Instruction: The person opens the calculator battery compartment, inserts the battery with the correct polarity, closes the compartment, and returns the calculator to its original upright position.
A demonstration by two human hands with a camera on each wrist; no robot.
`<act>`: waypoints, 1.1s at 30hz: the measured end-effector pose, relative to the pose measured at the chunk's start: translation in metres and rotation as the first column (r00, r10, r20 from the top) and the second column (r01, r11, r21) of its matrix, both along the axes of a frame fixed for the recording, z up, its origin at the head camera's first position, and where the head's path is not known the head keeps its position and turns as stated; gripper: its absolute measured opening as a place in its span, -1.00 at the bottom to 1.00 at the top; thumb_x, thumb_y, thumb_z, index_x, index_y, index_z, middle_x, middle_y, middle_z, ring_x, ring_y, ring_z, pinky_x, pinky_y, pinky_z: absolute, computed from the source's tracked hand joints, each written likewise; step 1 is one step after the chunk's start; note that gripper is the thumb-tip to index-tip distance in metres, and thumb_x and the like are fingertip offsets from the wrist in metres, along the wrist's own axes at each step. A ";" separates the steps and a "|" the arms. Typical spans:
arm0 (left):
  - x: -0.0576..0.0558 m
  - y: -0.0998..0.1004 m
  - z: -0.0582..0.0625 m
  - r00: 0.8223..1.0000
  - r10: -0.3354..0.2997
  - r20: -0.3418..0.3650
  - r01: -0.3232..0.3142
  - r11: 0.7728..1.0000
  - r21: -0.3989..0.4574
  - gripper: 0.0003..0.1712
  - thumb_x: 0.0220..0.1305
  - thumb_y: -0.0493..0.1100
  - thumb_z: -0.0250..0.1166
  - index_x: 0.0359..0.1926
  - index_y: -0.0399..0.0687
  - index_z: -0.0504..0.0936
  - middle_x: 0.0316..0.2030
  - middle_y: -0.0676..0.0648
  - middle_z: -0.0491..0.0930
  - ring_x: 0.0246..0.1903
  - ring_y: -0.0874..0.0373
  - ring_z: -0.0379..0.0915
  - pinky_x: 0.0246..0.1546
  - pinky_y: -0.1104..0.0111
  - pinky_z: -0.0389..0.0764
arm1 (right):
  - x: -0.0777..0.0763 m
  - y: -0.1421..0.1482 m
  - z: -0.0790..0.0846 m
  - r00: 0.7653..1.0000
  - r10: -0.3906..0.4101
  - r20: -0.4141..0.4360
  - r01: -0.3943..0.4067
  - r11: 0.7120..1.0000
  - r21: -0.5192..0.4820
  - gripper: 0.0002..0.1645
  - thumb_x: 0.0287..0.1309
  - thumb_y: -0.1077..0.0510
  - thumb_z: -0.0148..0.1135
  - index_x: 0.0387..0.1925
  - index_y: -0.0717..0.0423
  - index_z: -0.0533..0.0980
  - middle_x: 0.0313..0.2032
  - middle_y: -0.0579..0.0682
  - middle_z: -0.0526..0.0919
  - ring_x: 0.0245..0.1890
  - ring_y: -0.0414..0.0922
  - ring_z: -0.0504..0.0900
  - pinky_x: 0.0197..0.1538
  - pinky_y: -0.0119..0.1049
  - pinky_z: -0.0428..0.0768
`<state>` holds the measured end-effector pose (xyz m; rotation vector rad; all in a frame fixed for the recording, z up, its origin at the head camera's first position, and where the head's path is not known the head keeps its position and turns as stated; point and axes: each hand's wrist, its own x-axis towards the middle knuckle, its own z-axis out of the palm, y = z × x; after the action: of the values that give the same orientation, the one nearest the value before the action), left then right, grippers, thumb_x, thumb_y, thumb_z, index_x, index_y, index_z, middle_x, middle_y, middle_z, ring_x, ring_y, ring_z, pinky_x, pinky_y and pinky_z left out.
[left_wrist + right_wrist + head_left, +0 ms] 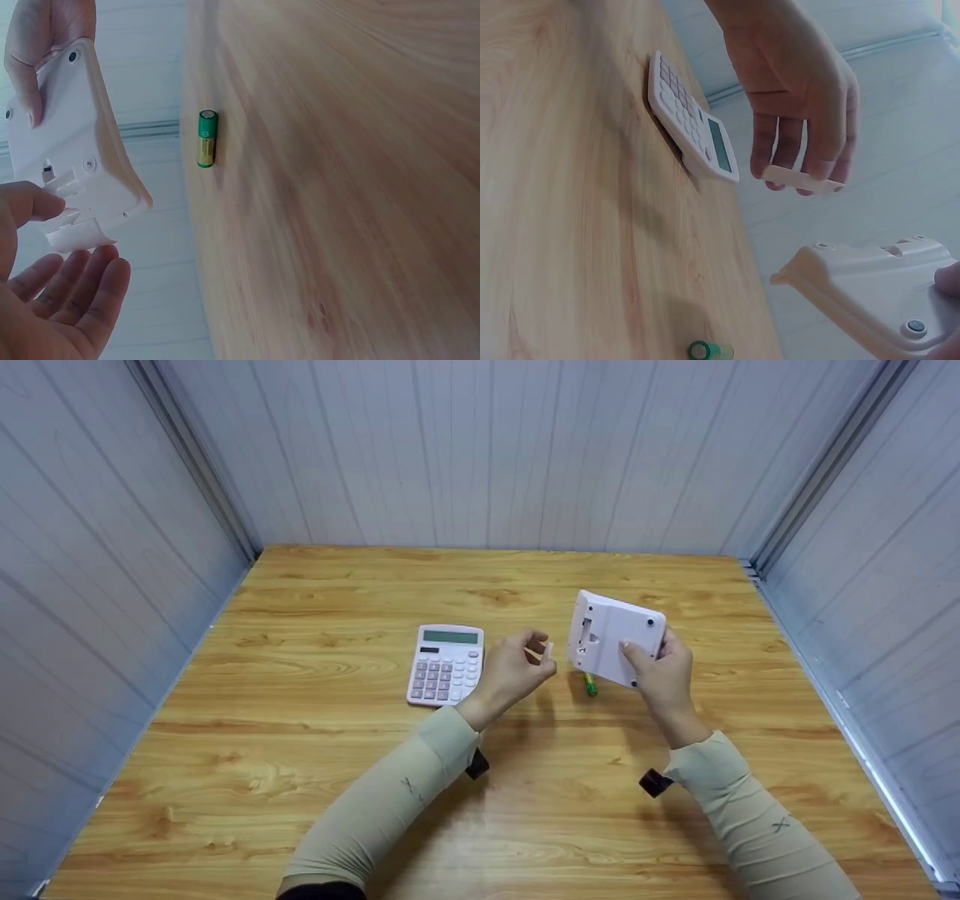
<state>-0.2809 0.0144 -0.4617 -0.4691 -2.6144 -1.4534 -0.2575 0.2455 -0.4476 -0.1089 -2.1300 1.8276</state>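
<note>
My right hand [664, 673] grips a white calculator [616, 634] above the table, its back turned up and the thumb pressed on it. The battery compartment [586, 631] on that back is uncovered. Just left of it, my left hand [514, 669] pinches a small white battery cover [799, 179] between thumb and fingers, apart from the calculator. A green and gold battery [208, 139] lies on the table below the held calculator, which partly hides it in the head view.
A second calculator [447, 666], white with pinkish keys, lies face up beside the left hand, partly behind it. The wood-grain table [315, 780] is bounded by pale panel walls [480, 457] at the back and both sides.
</note>
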 end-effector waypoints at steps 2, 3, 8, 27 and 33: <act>0.001 0.000 -0.002 1.000 -0.012 0.011 0.013 0.998 -0.060 -0.59 0.40 -0.16 0.36 0.18 -0.26 0.70 -0.10 -0.15 0.82 -0.19 0.06 0.79 -0.18 0.34 0.80 | -0.001 0.002 -0.001 1.000 -0.012 -0.006 0.012 1.000 -0.005 -0.51 0.35 0.40 0.29 0.28 0.41 0.53 0.11 0.40 0.71 -0.10 -0.28 0.77 -0.11 -0.43 0.80; 0.001 0.000 -0.003 1.000 -0.023 0.015 0.025 0.996 -0.091 -0.58 0.40 -0.16 0.36 0.20 -0.26 0.68 -0.09 -0.14 0.81 -0.19 0.08 0.79 -0.18 0.33 0.80 | -0.001 0.004 -0.001 1.000 -0.016 -0.008 0.016 1.000 -0.002 -0.52 0.35 0.39 0.30 0.27 0.41 0.53 0.10 0.40 0.71 -0.10 -0.28 0.78 -0.11 -0.43 0.80; 0.001 0.000 -0.006 0.995 -0.092 0.048 0.101 0.965 -0.243 -0.55 0.38 -0.19 0.37 0.24 -0.25 0.65 -0.07 -0.13 0.80 -0.19 0.12 0.72 -0.15 0.29 0.78 | -0.001 0.013 -0.003 1.000 -0.019 -0.003 0.019 0.999 0.026 -0.53 0.38 0.33 0.33 0.26 0.40 0.53 0.10 0.37 0.72 -0.12 -0.34 0.77 -0.10 -0.45 0.79; 0.002 0.004 -0.019 0.973 -0.207 0.106 0.230 0.784 -0.577 -0.85 0.27 -0.19 0.43 -0.15 -0.11 0.73 -0.29 -0.02 0.73 -0.33 0.10 0.56 -0.29 0.21 0.63 | -0.007 0.032 -0.005 0.997 -0.073 -0.005 0.073 0.997 0.024 -0.55 0.38 0.34 0.36 0.24 0.40 0.54 0.03 0.23 0.78 -0.18 -0.41 0.75 -0.13 -0.49 0.78; 0.001 0.004 -0.021 0.969 -0.212 0.128 0.246 0.769 -0.590 -0.90 0.33 -0.18 0.40 -0.21 -0.12 0.71 -0.33 -0.03 0.70 -0.37 0.09 0.54 -0.33 0.21 0.60 | -0.005 0.038 0.000 0.996 -0.069 0.064 0.065 0.996 0.056 -0.48 0.46 0.27 0.32 0.36 0.35 0.49 0.25 0.32 0.69 0.08 -0.16 0.74 0.01 -0.43 0.78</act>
<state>-0.2800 0.0188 -0.4832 -0.8445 -3.1248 -0.6211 -0.2629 0.2830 -0.4481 -0.2283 -2.1905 1.7504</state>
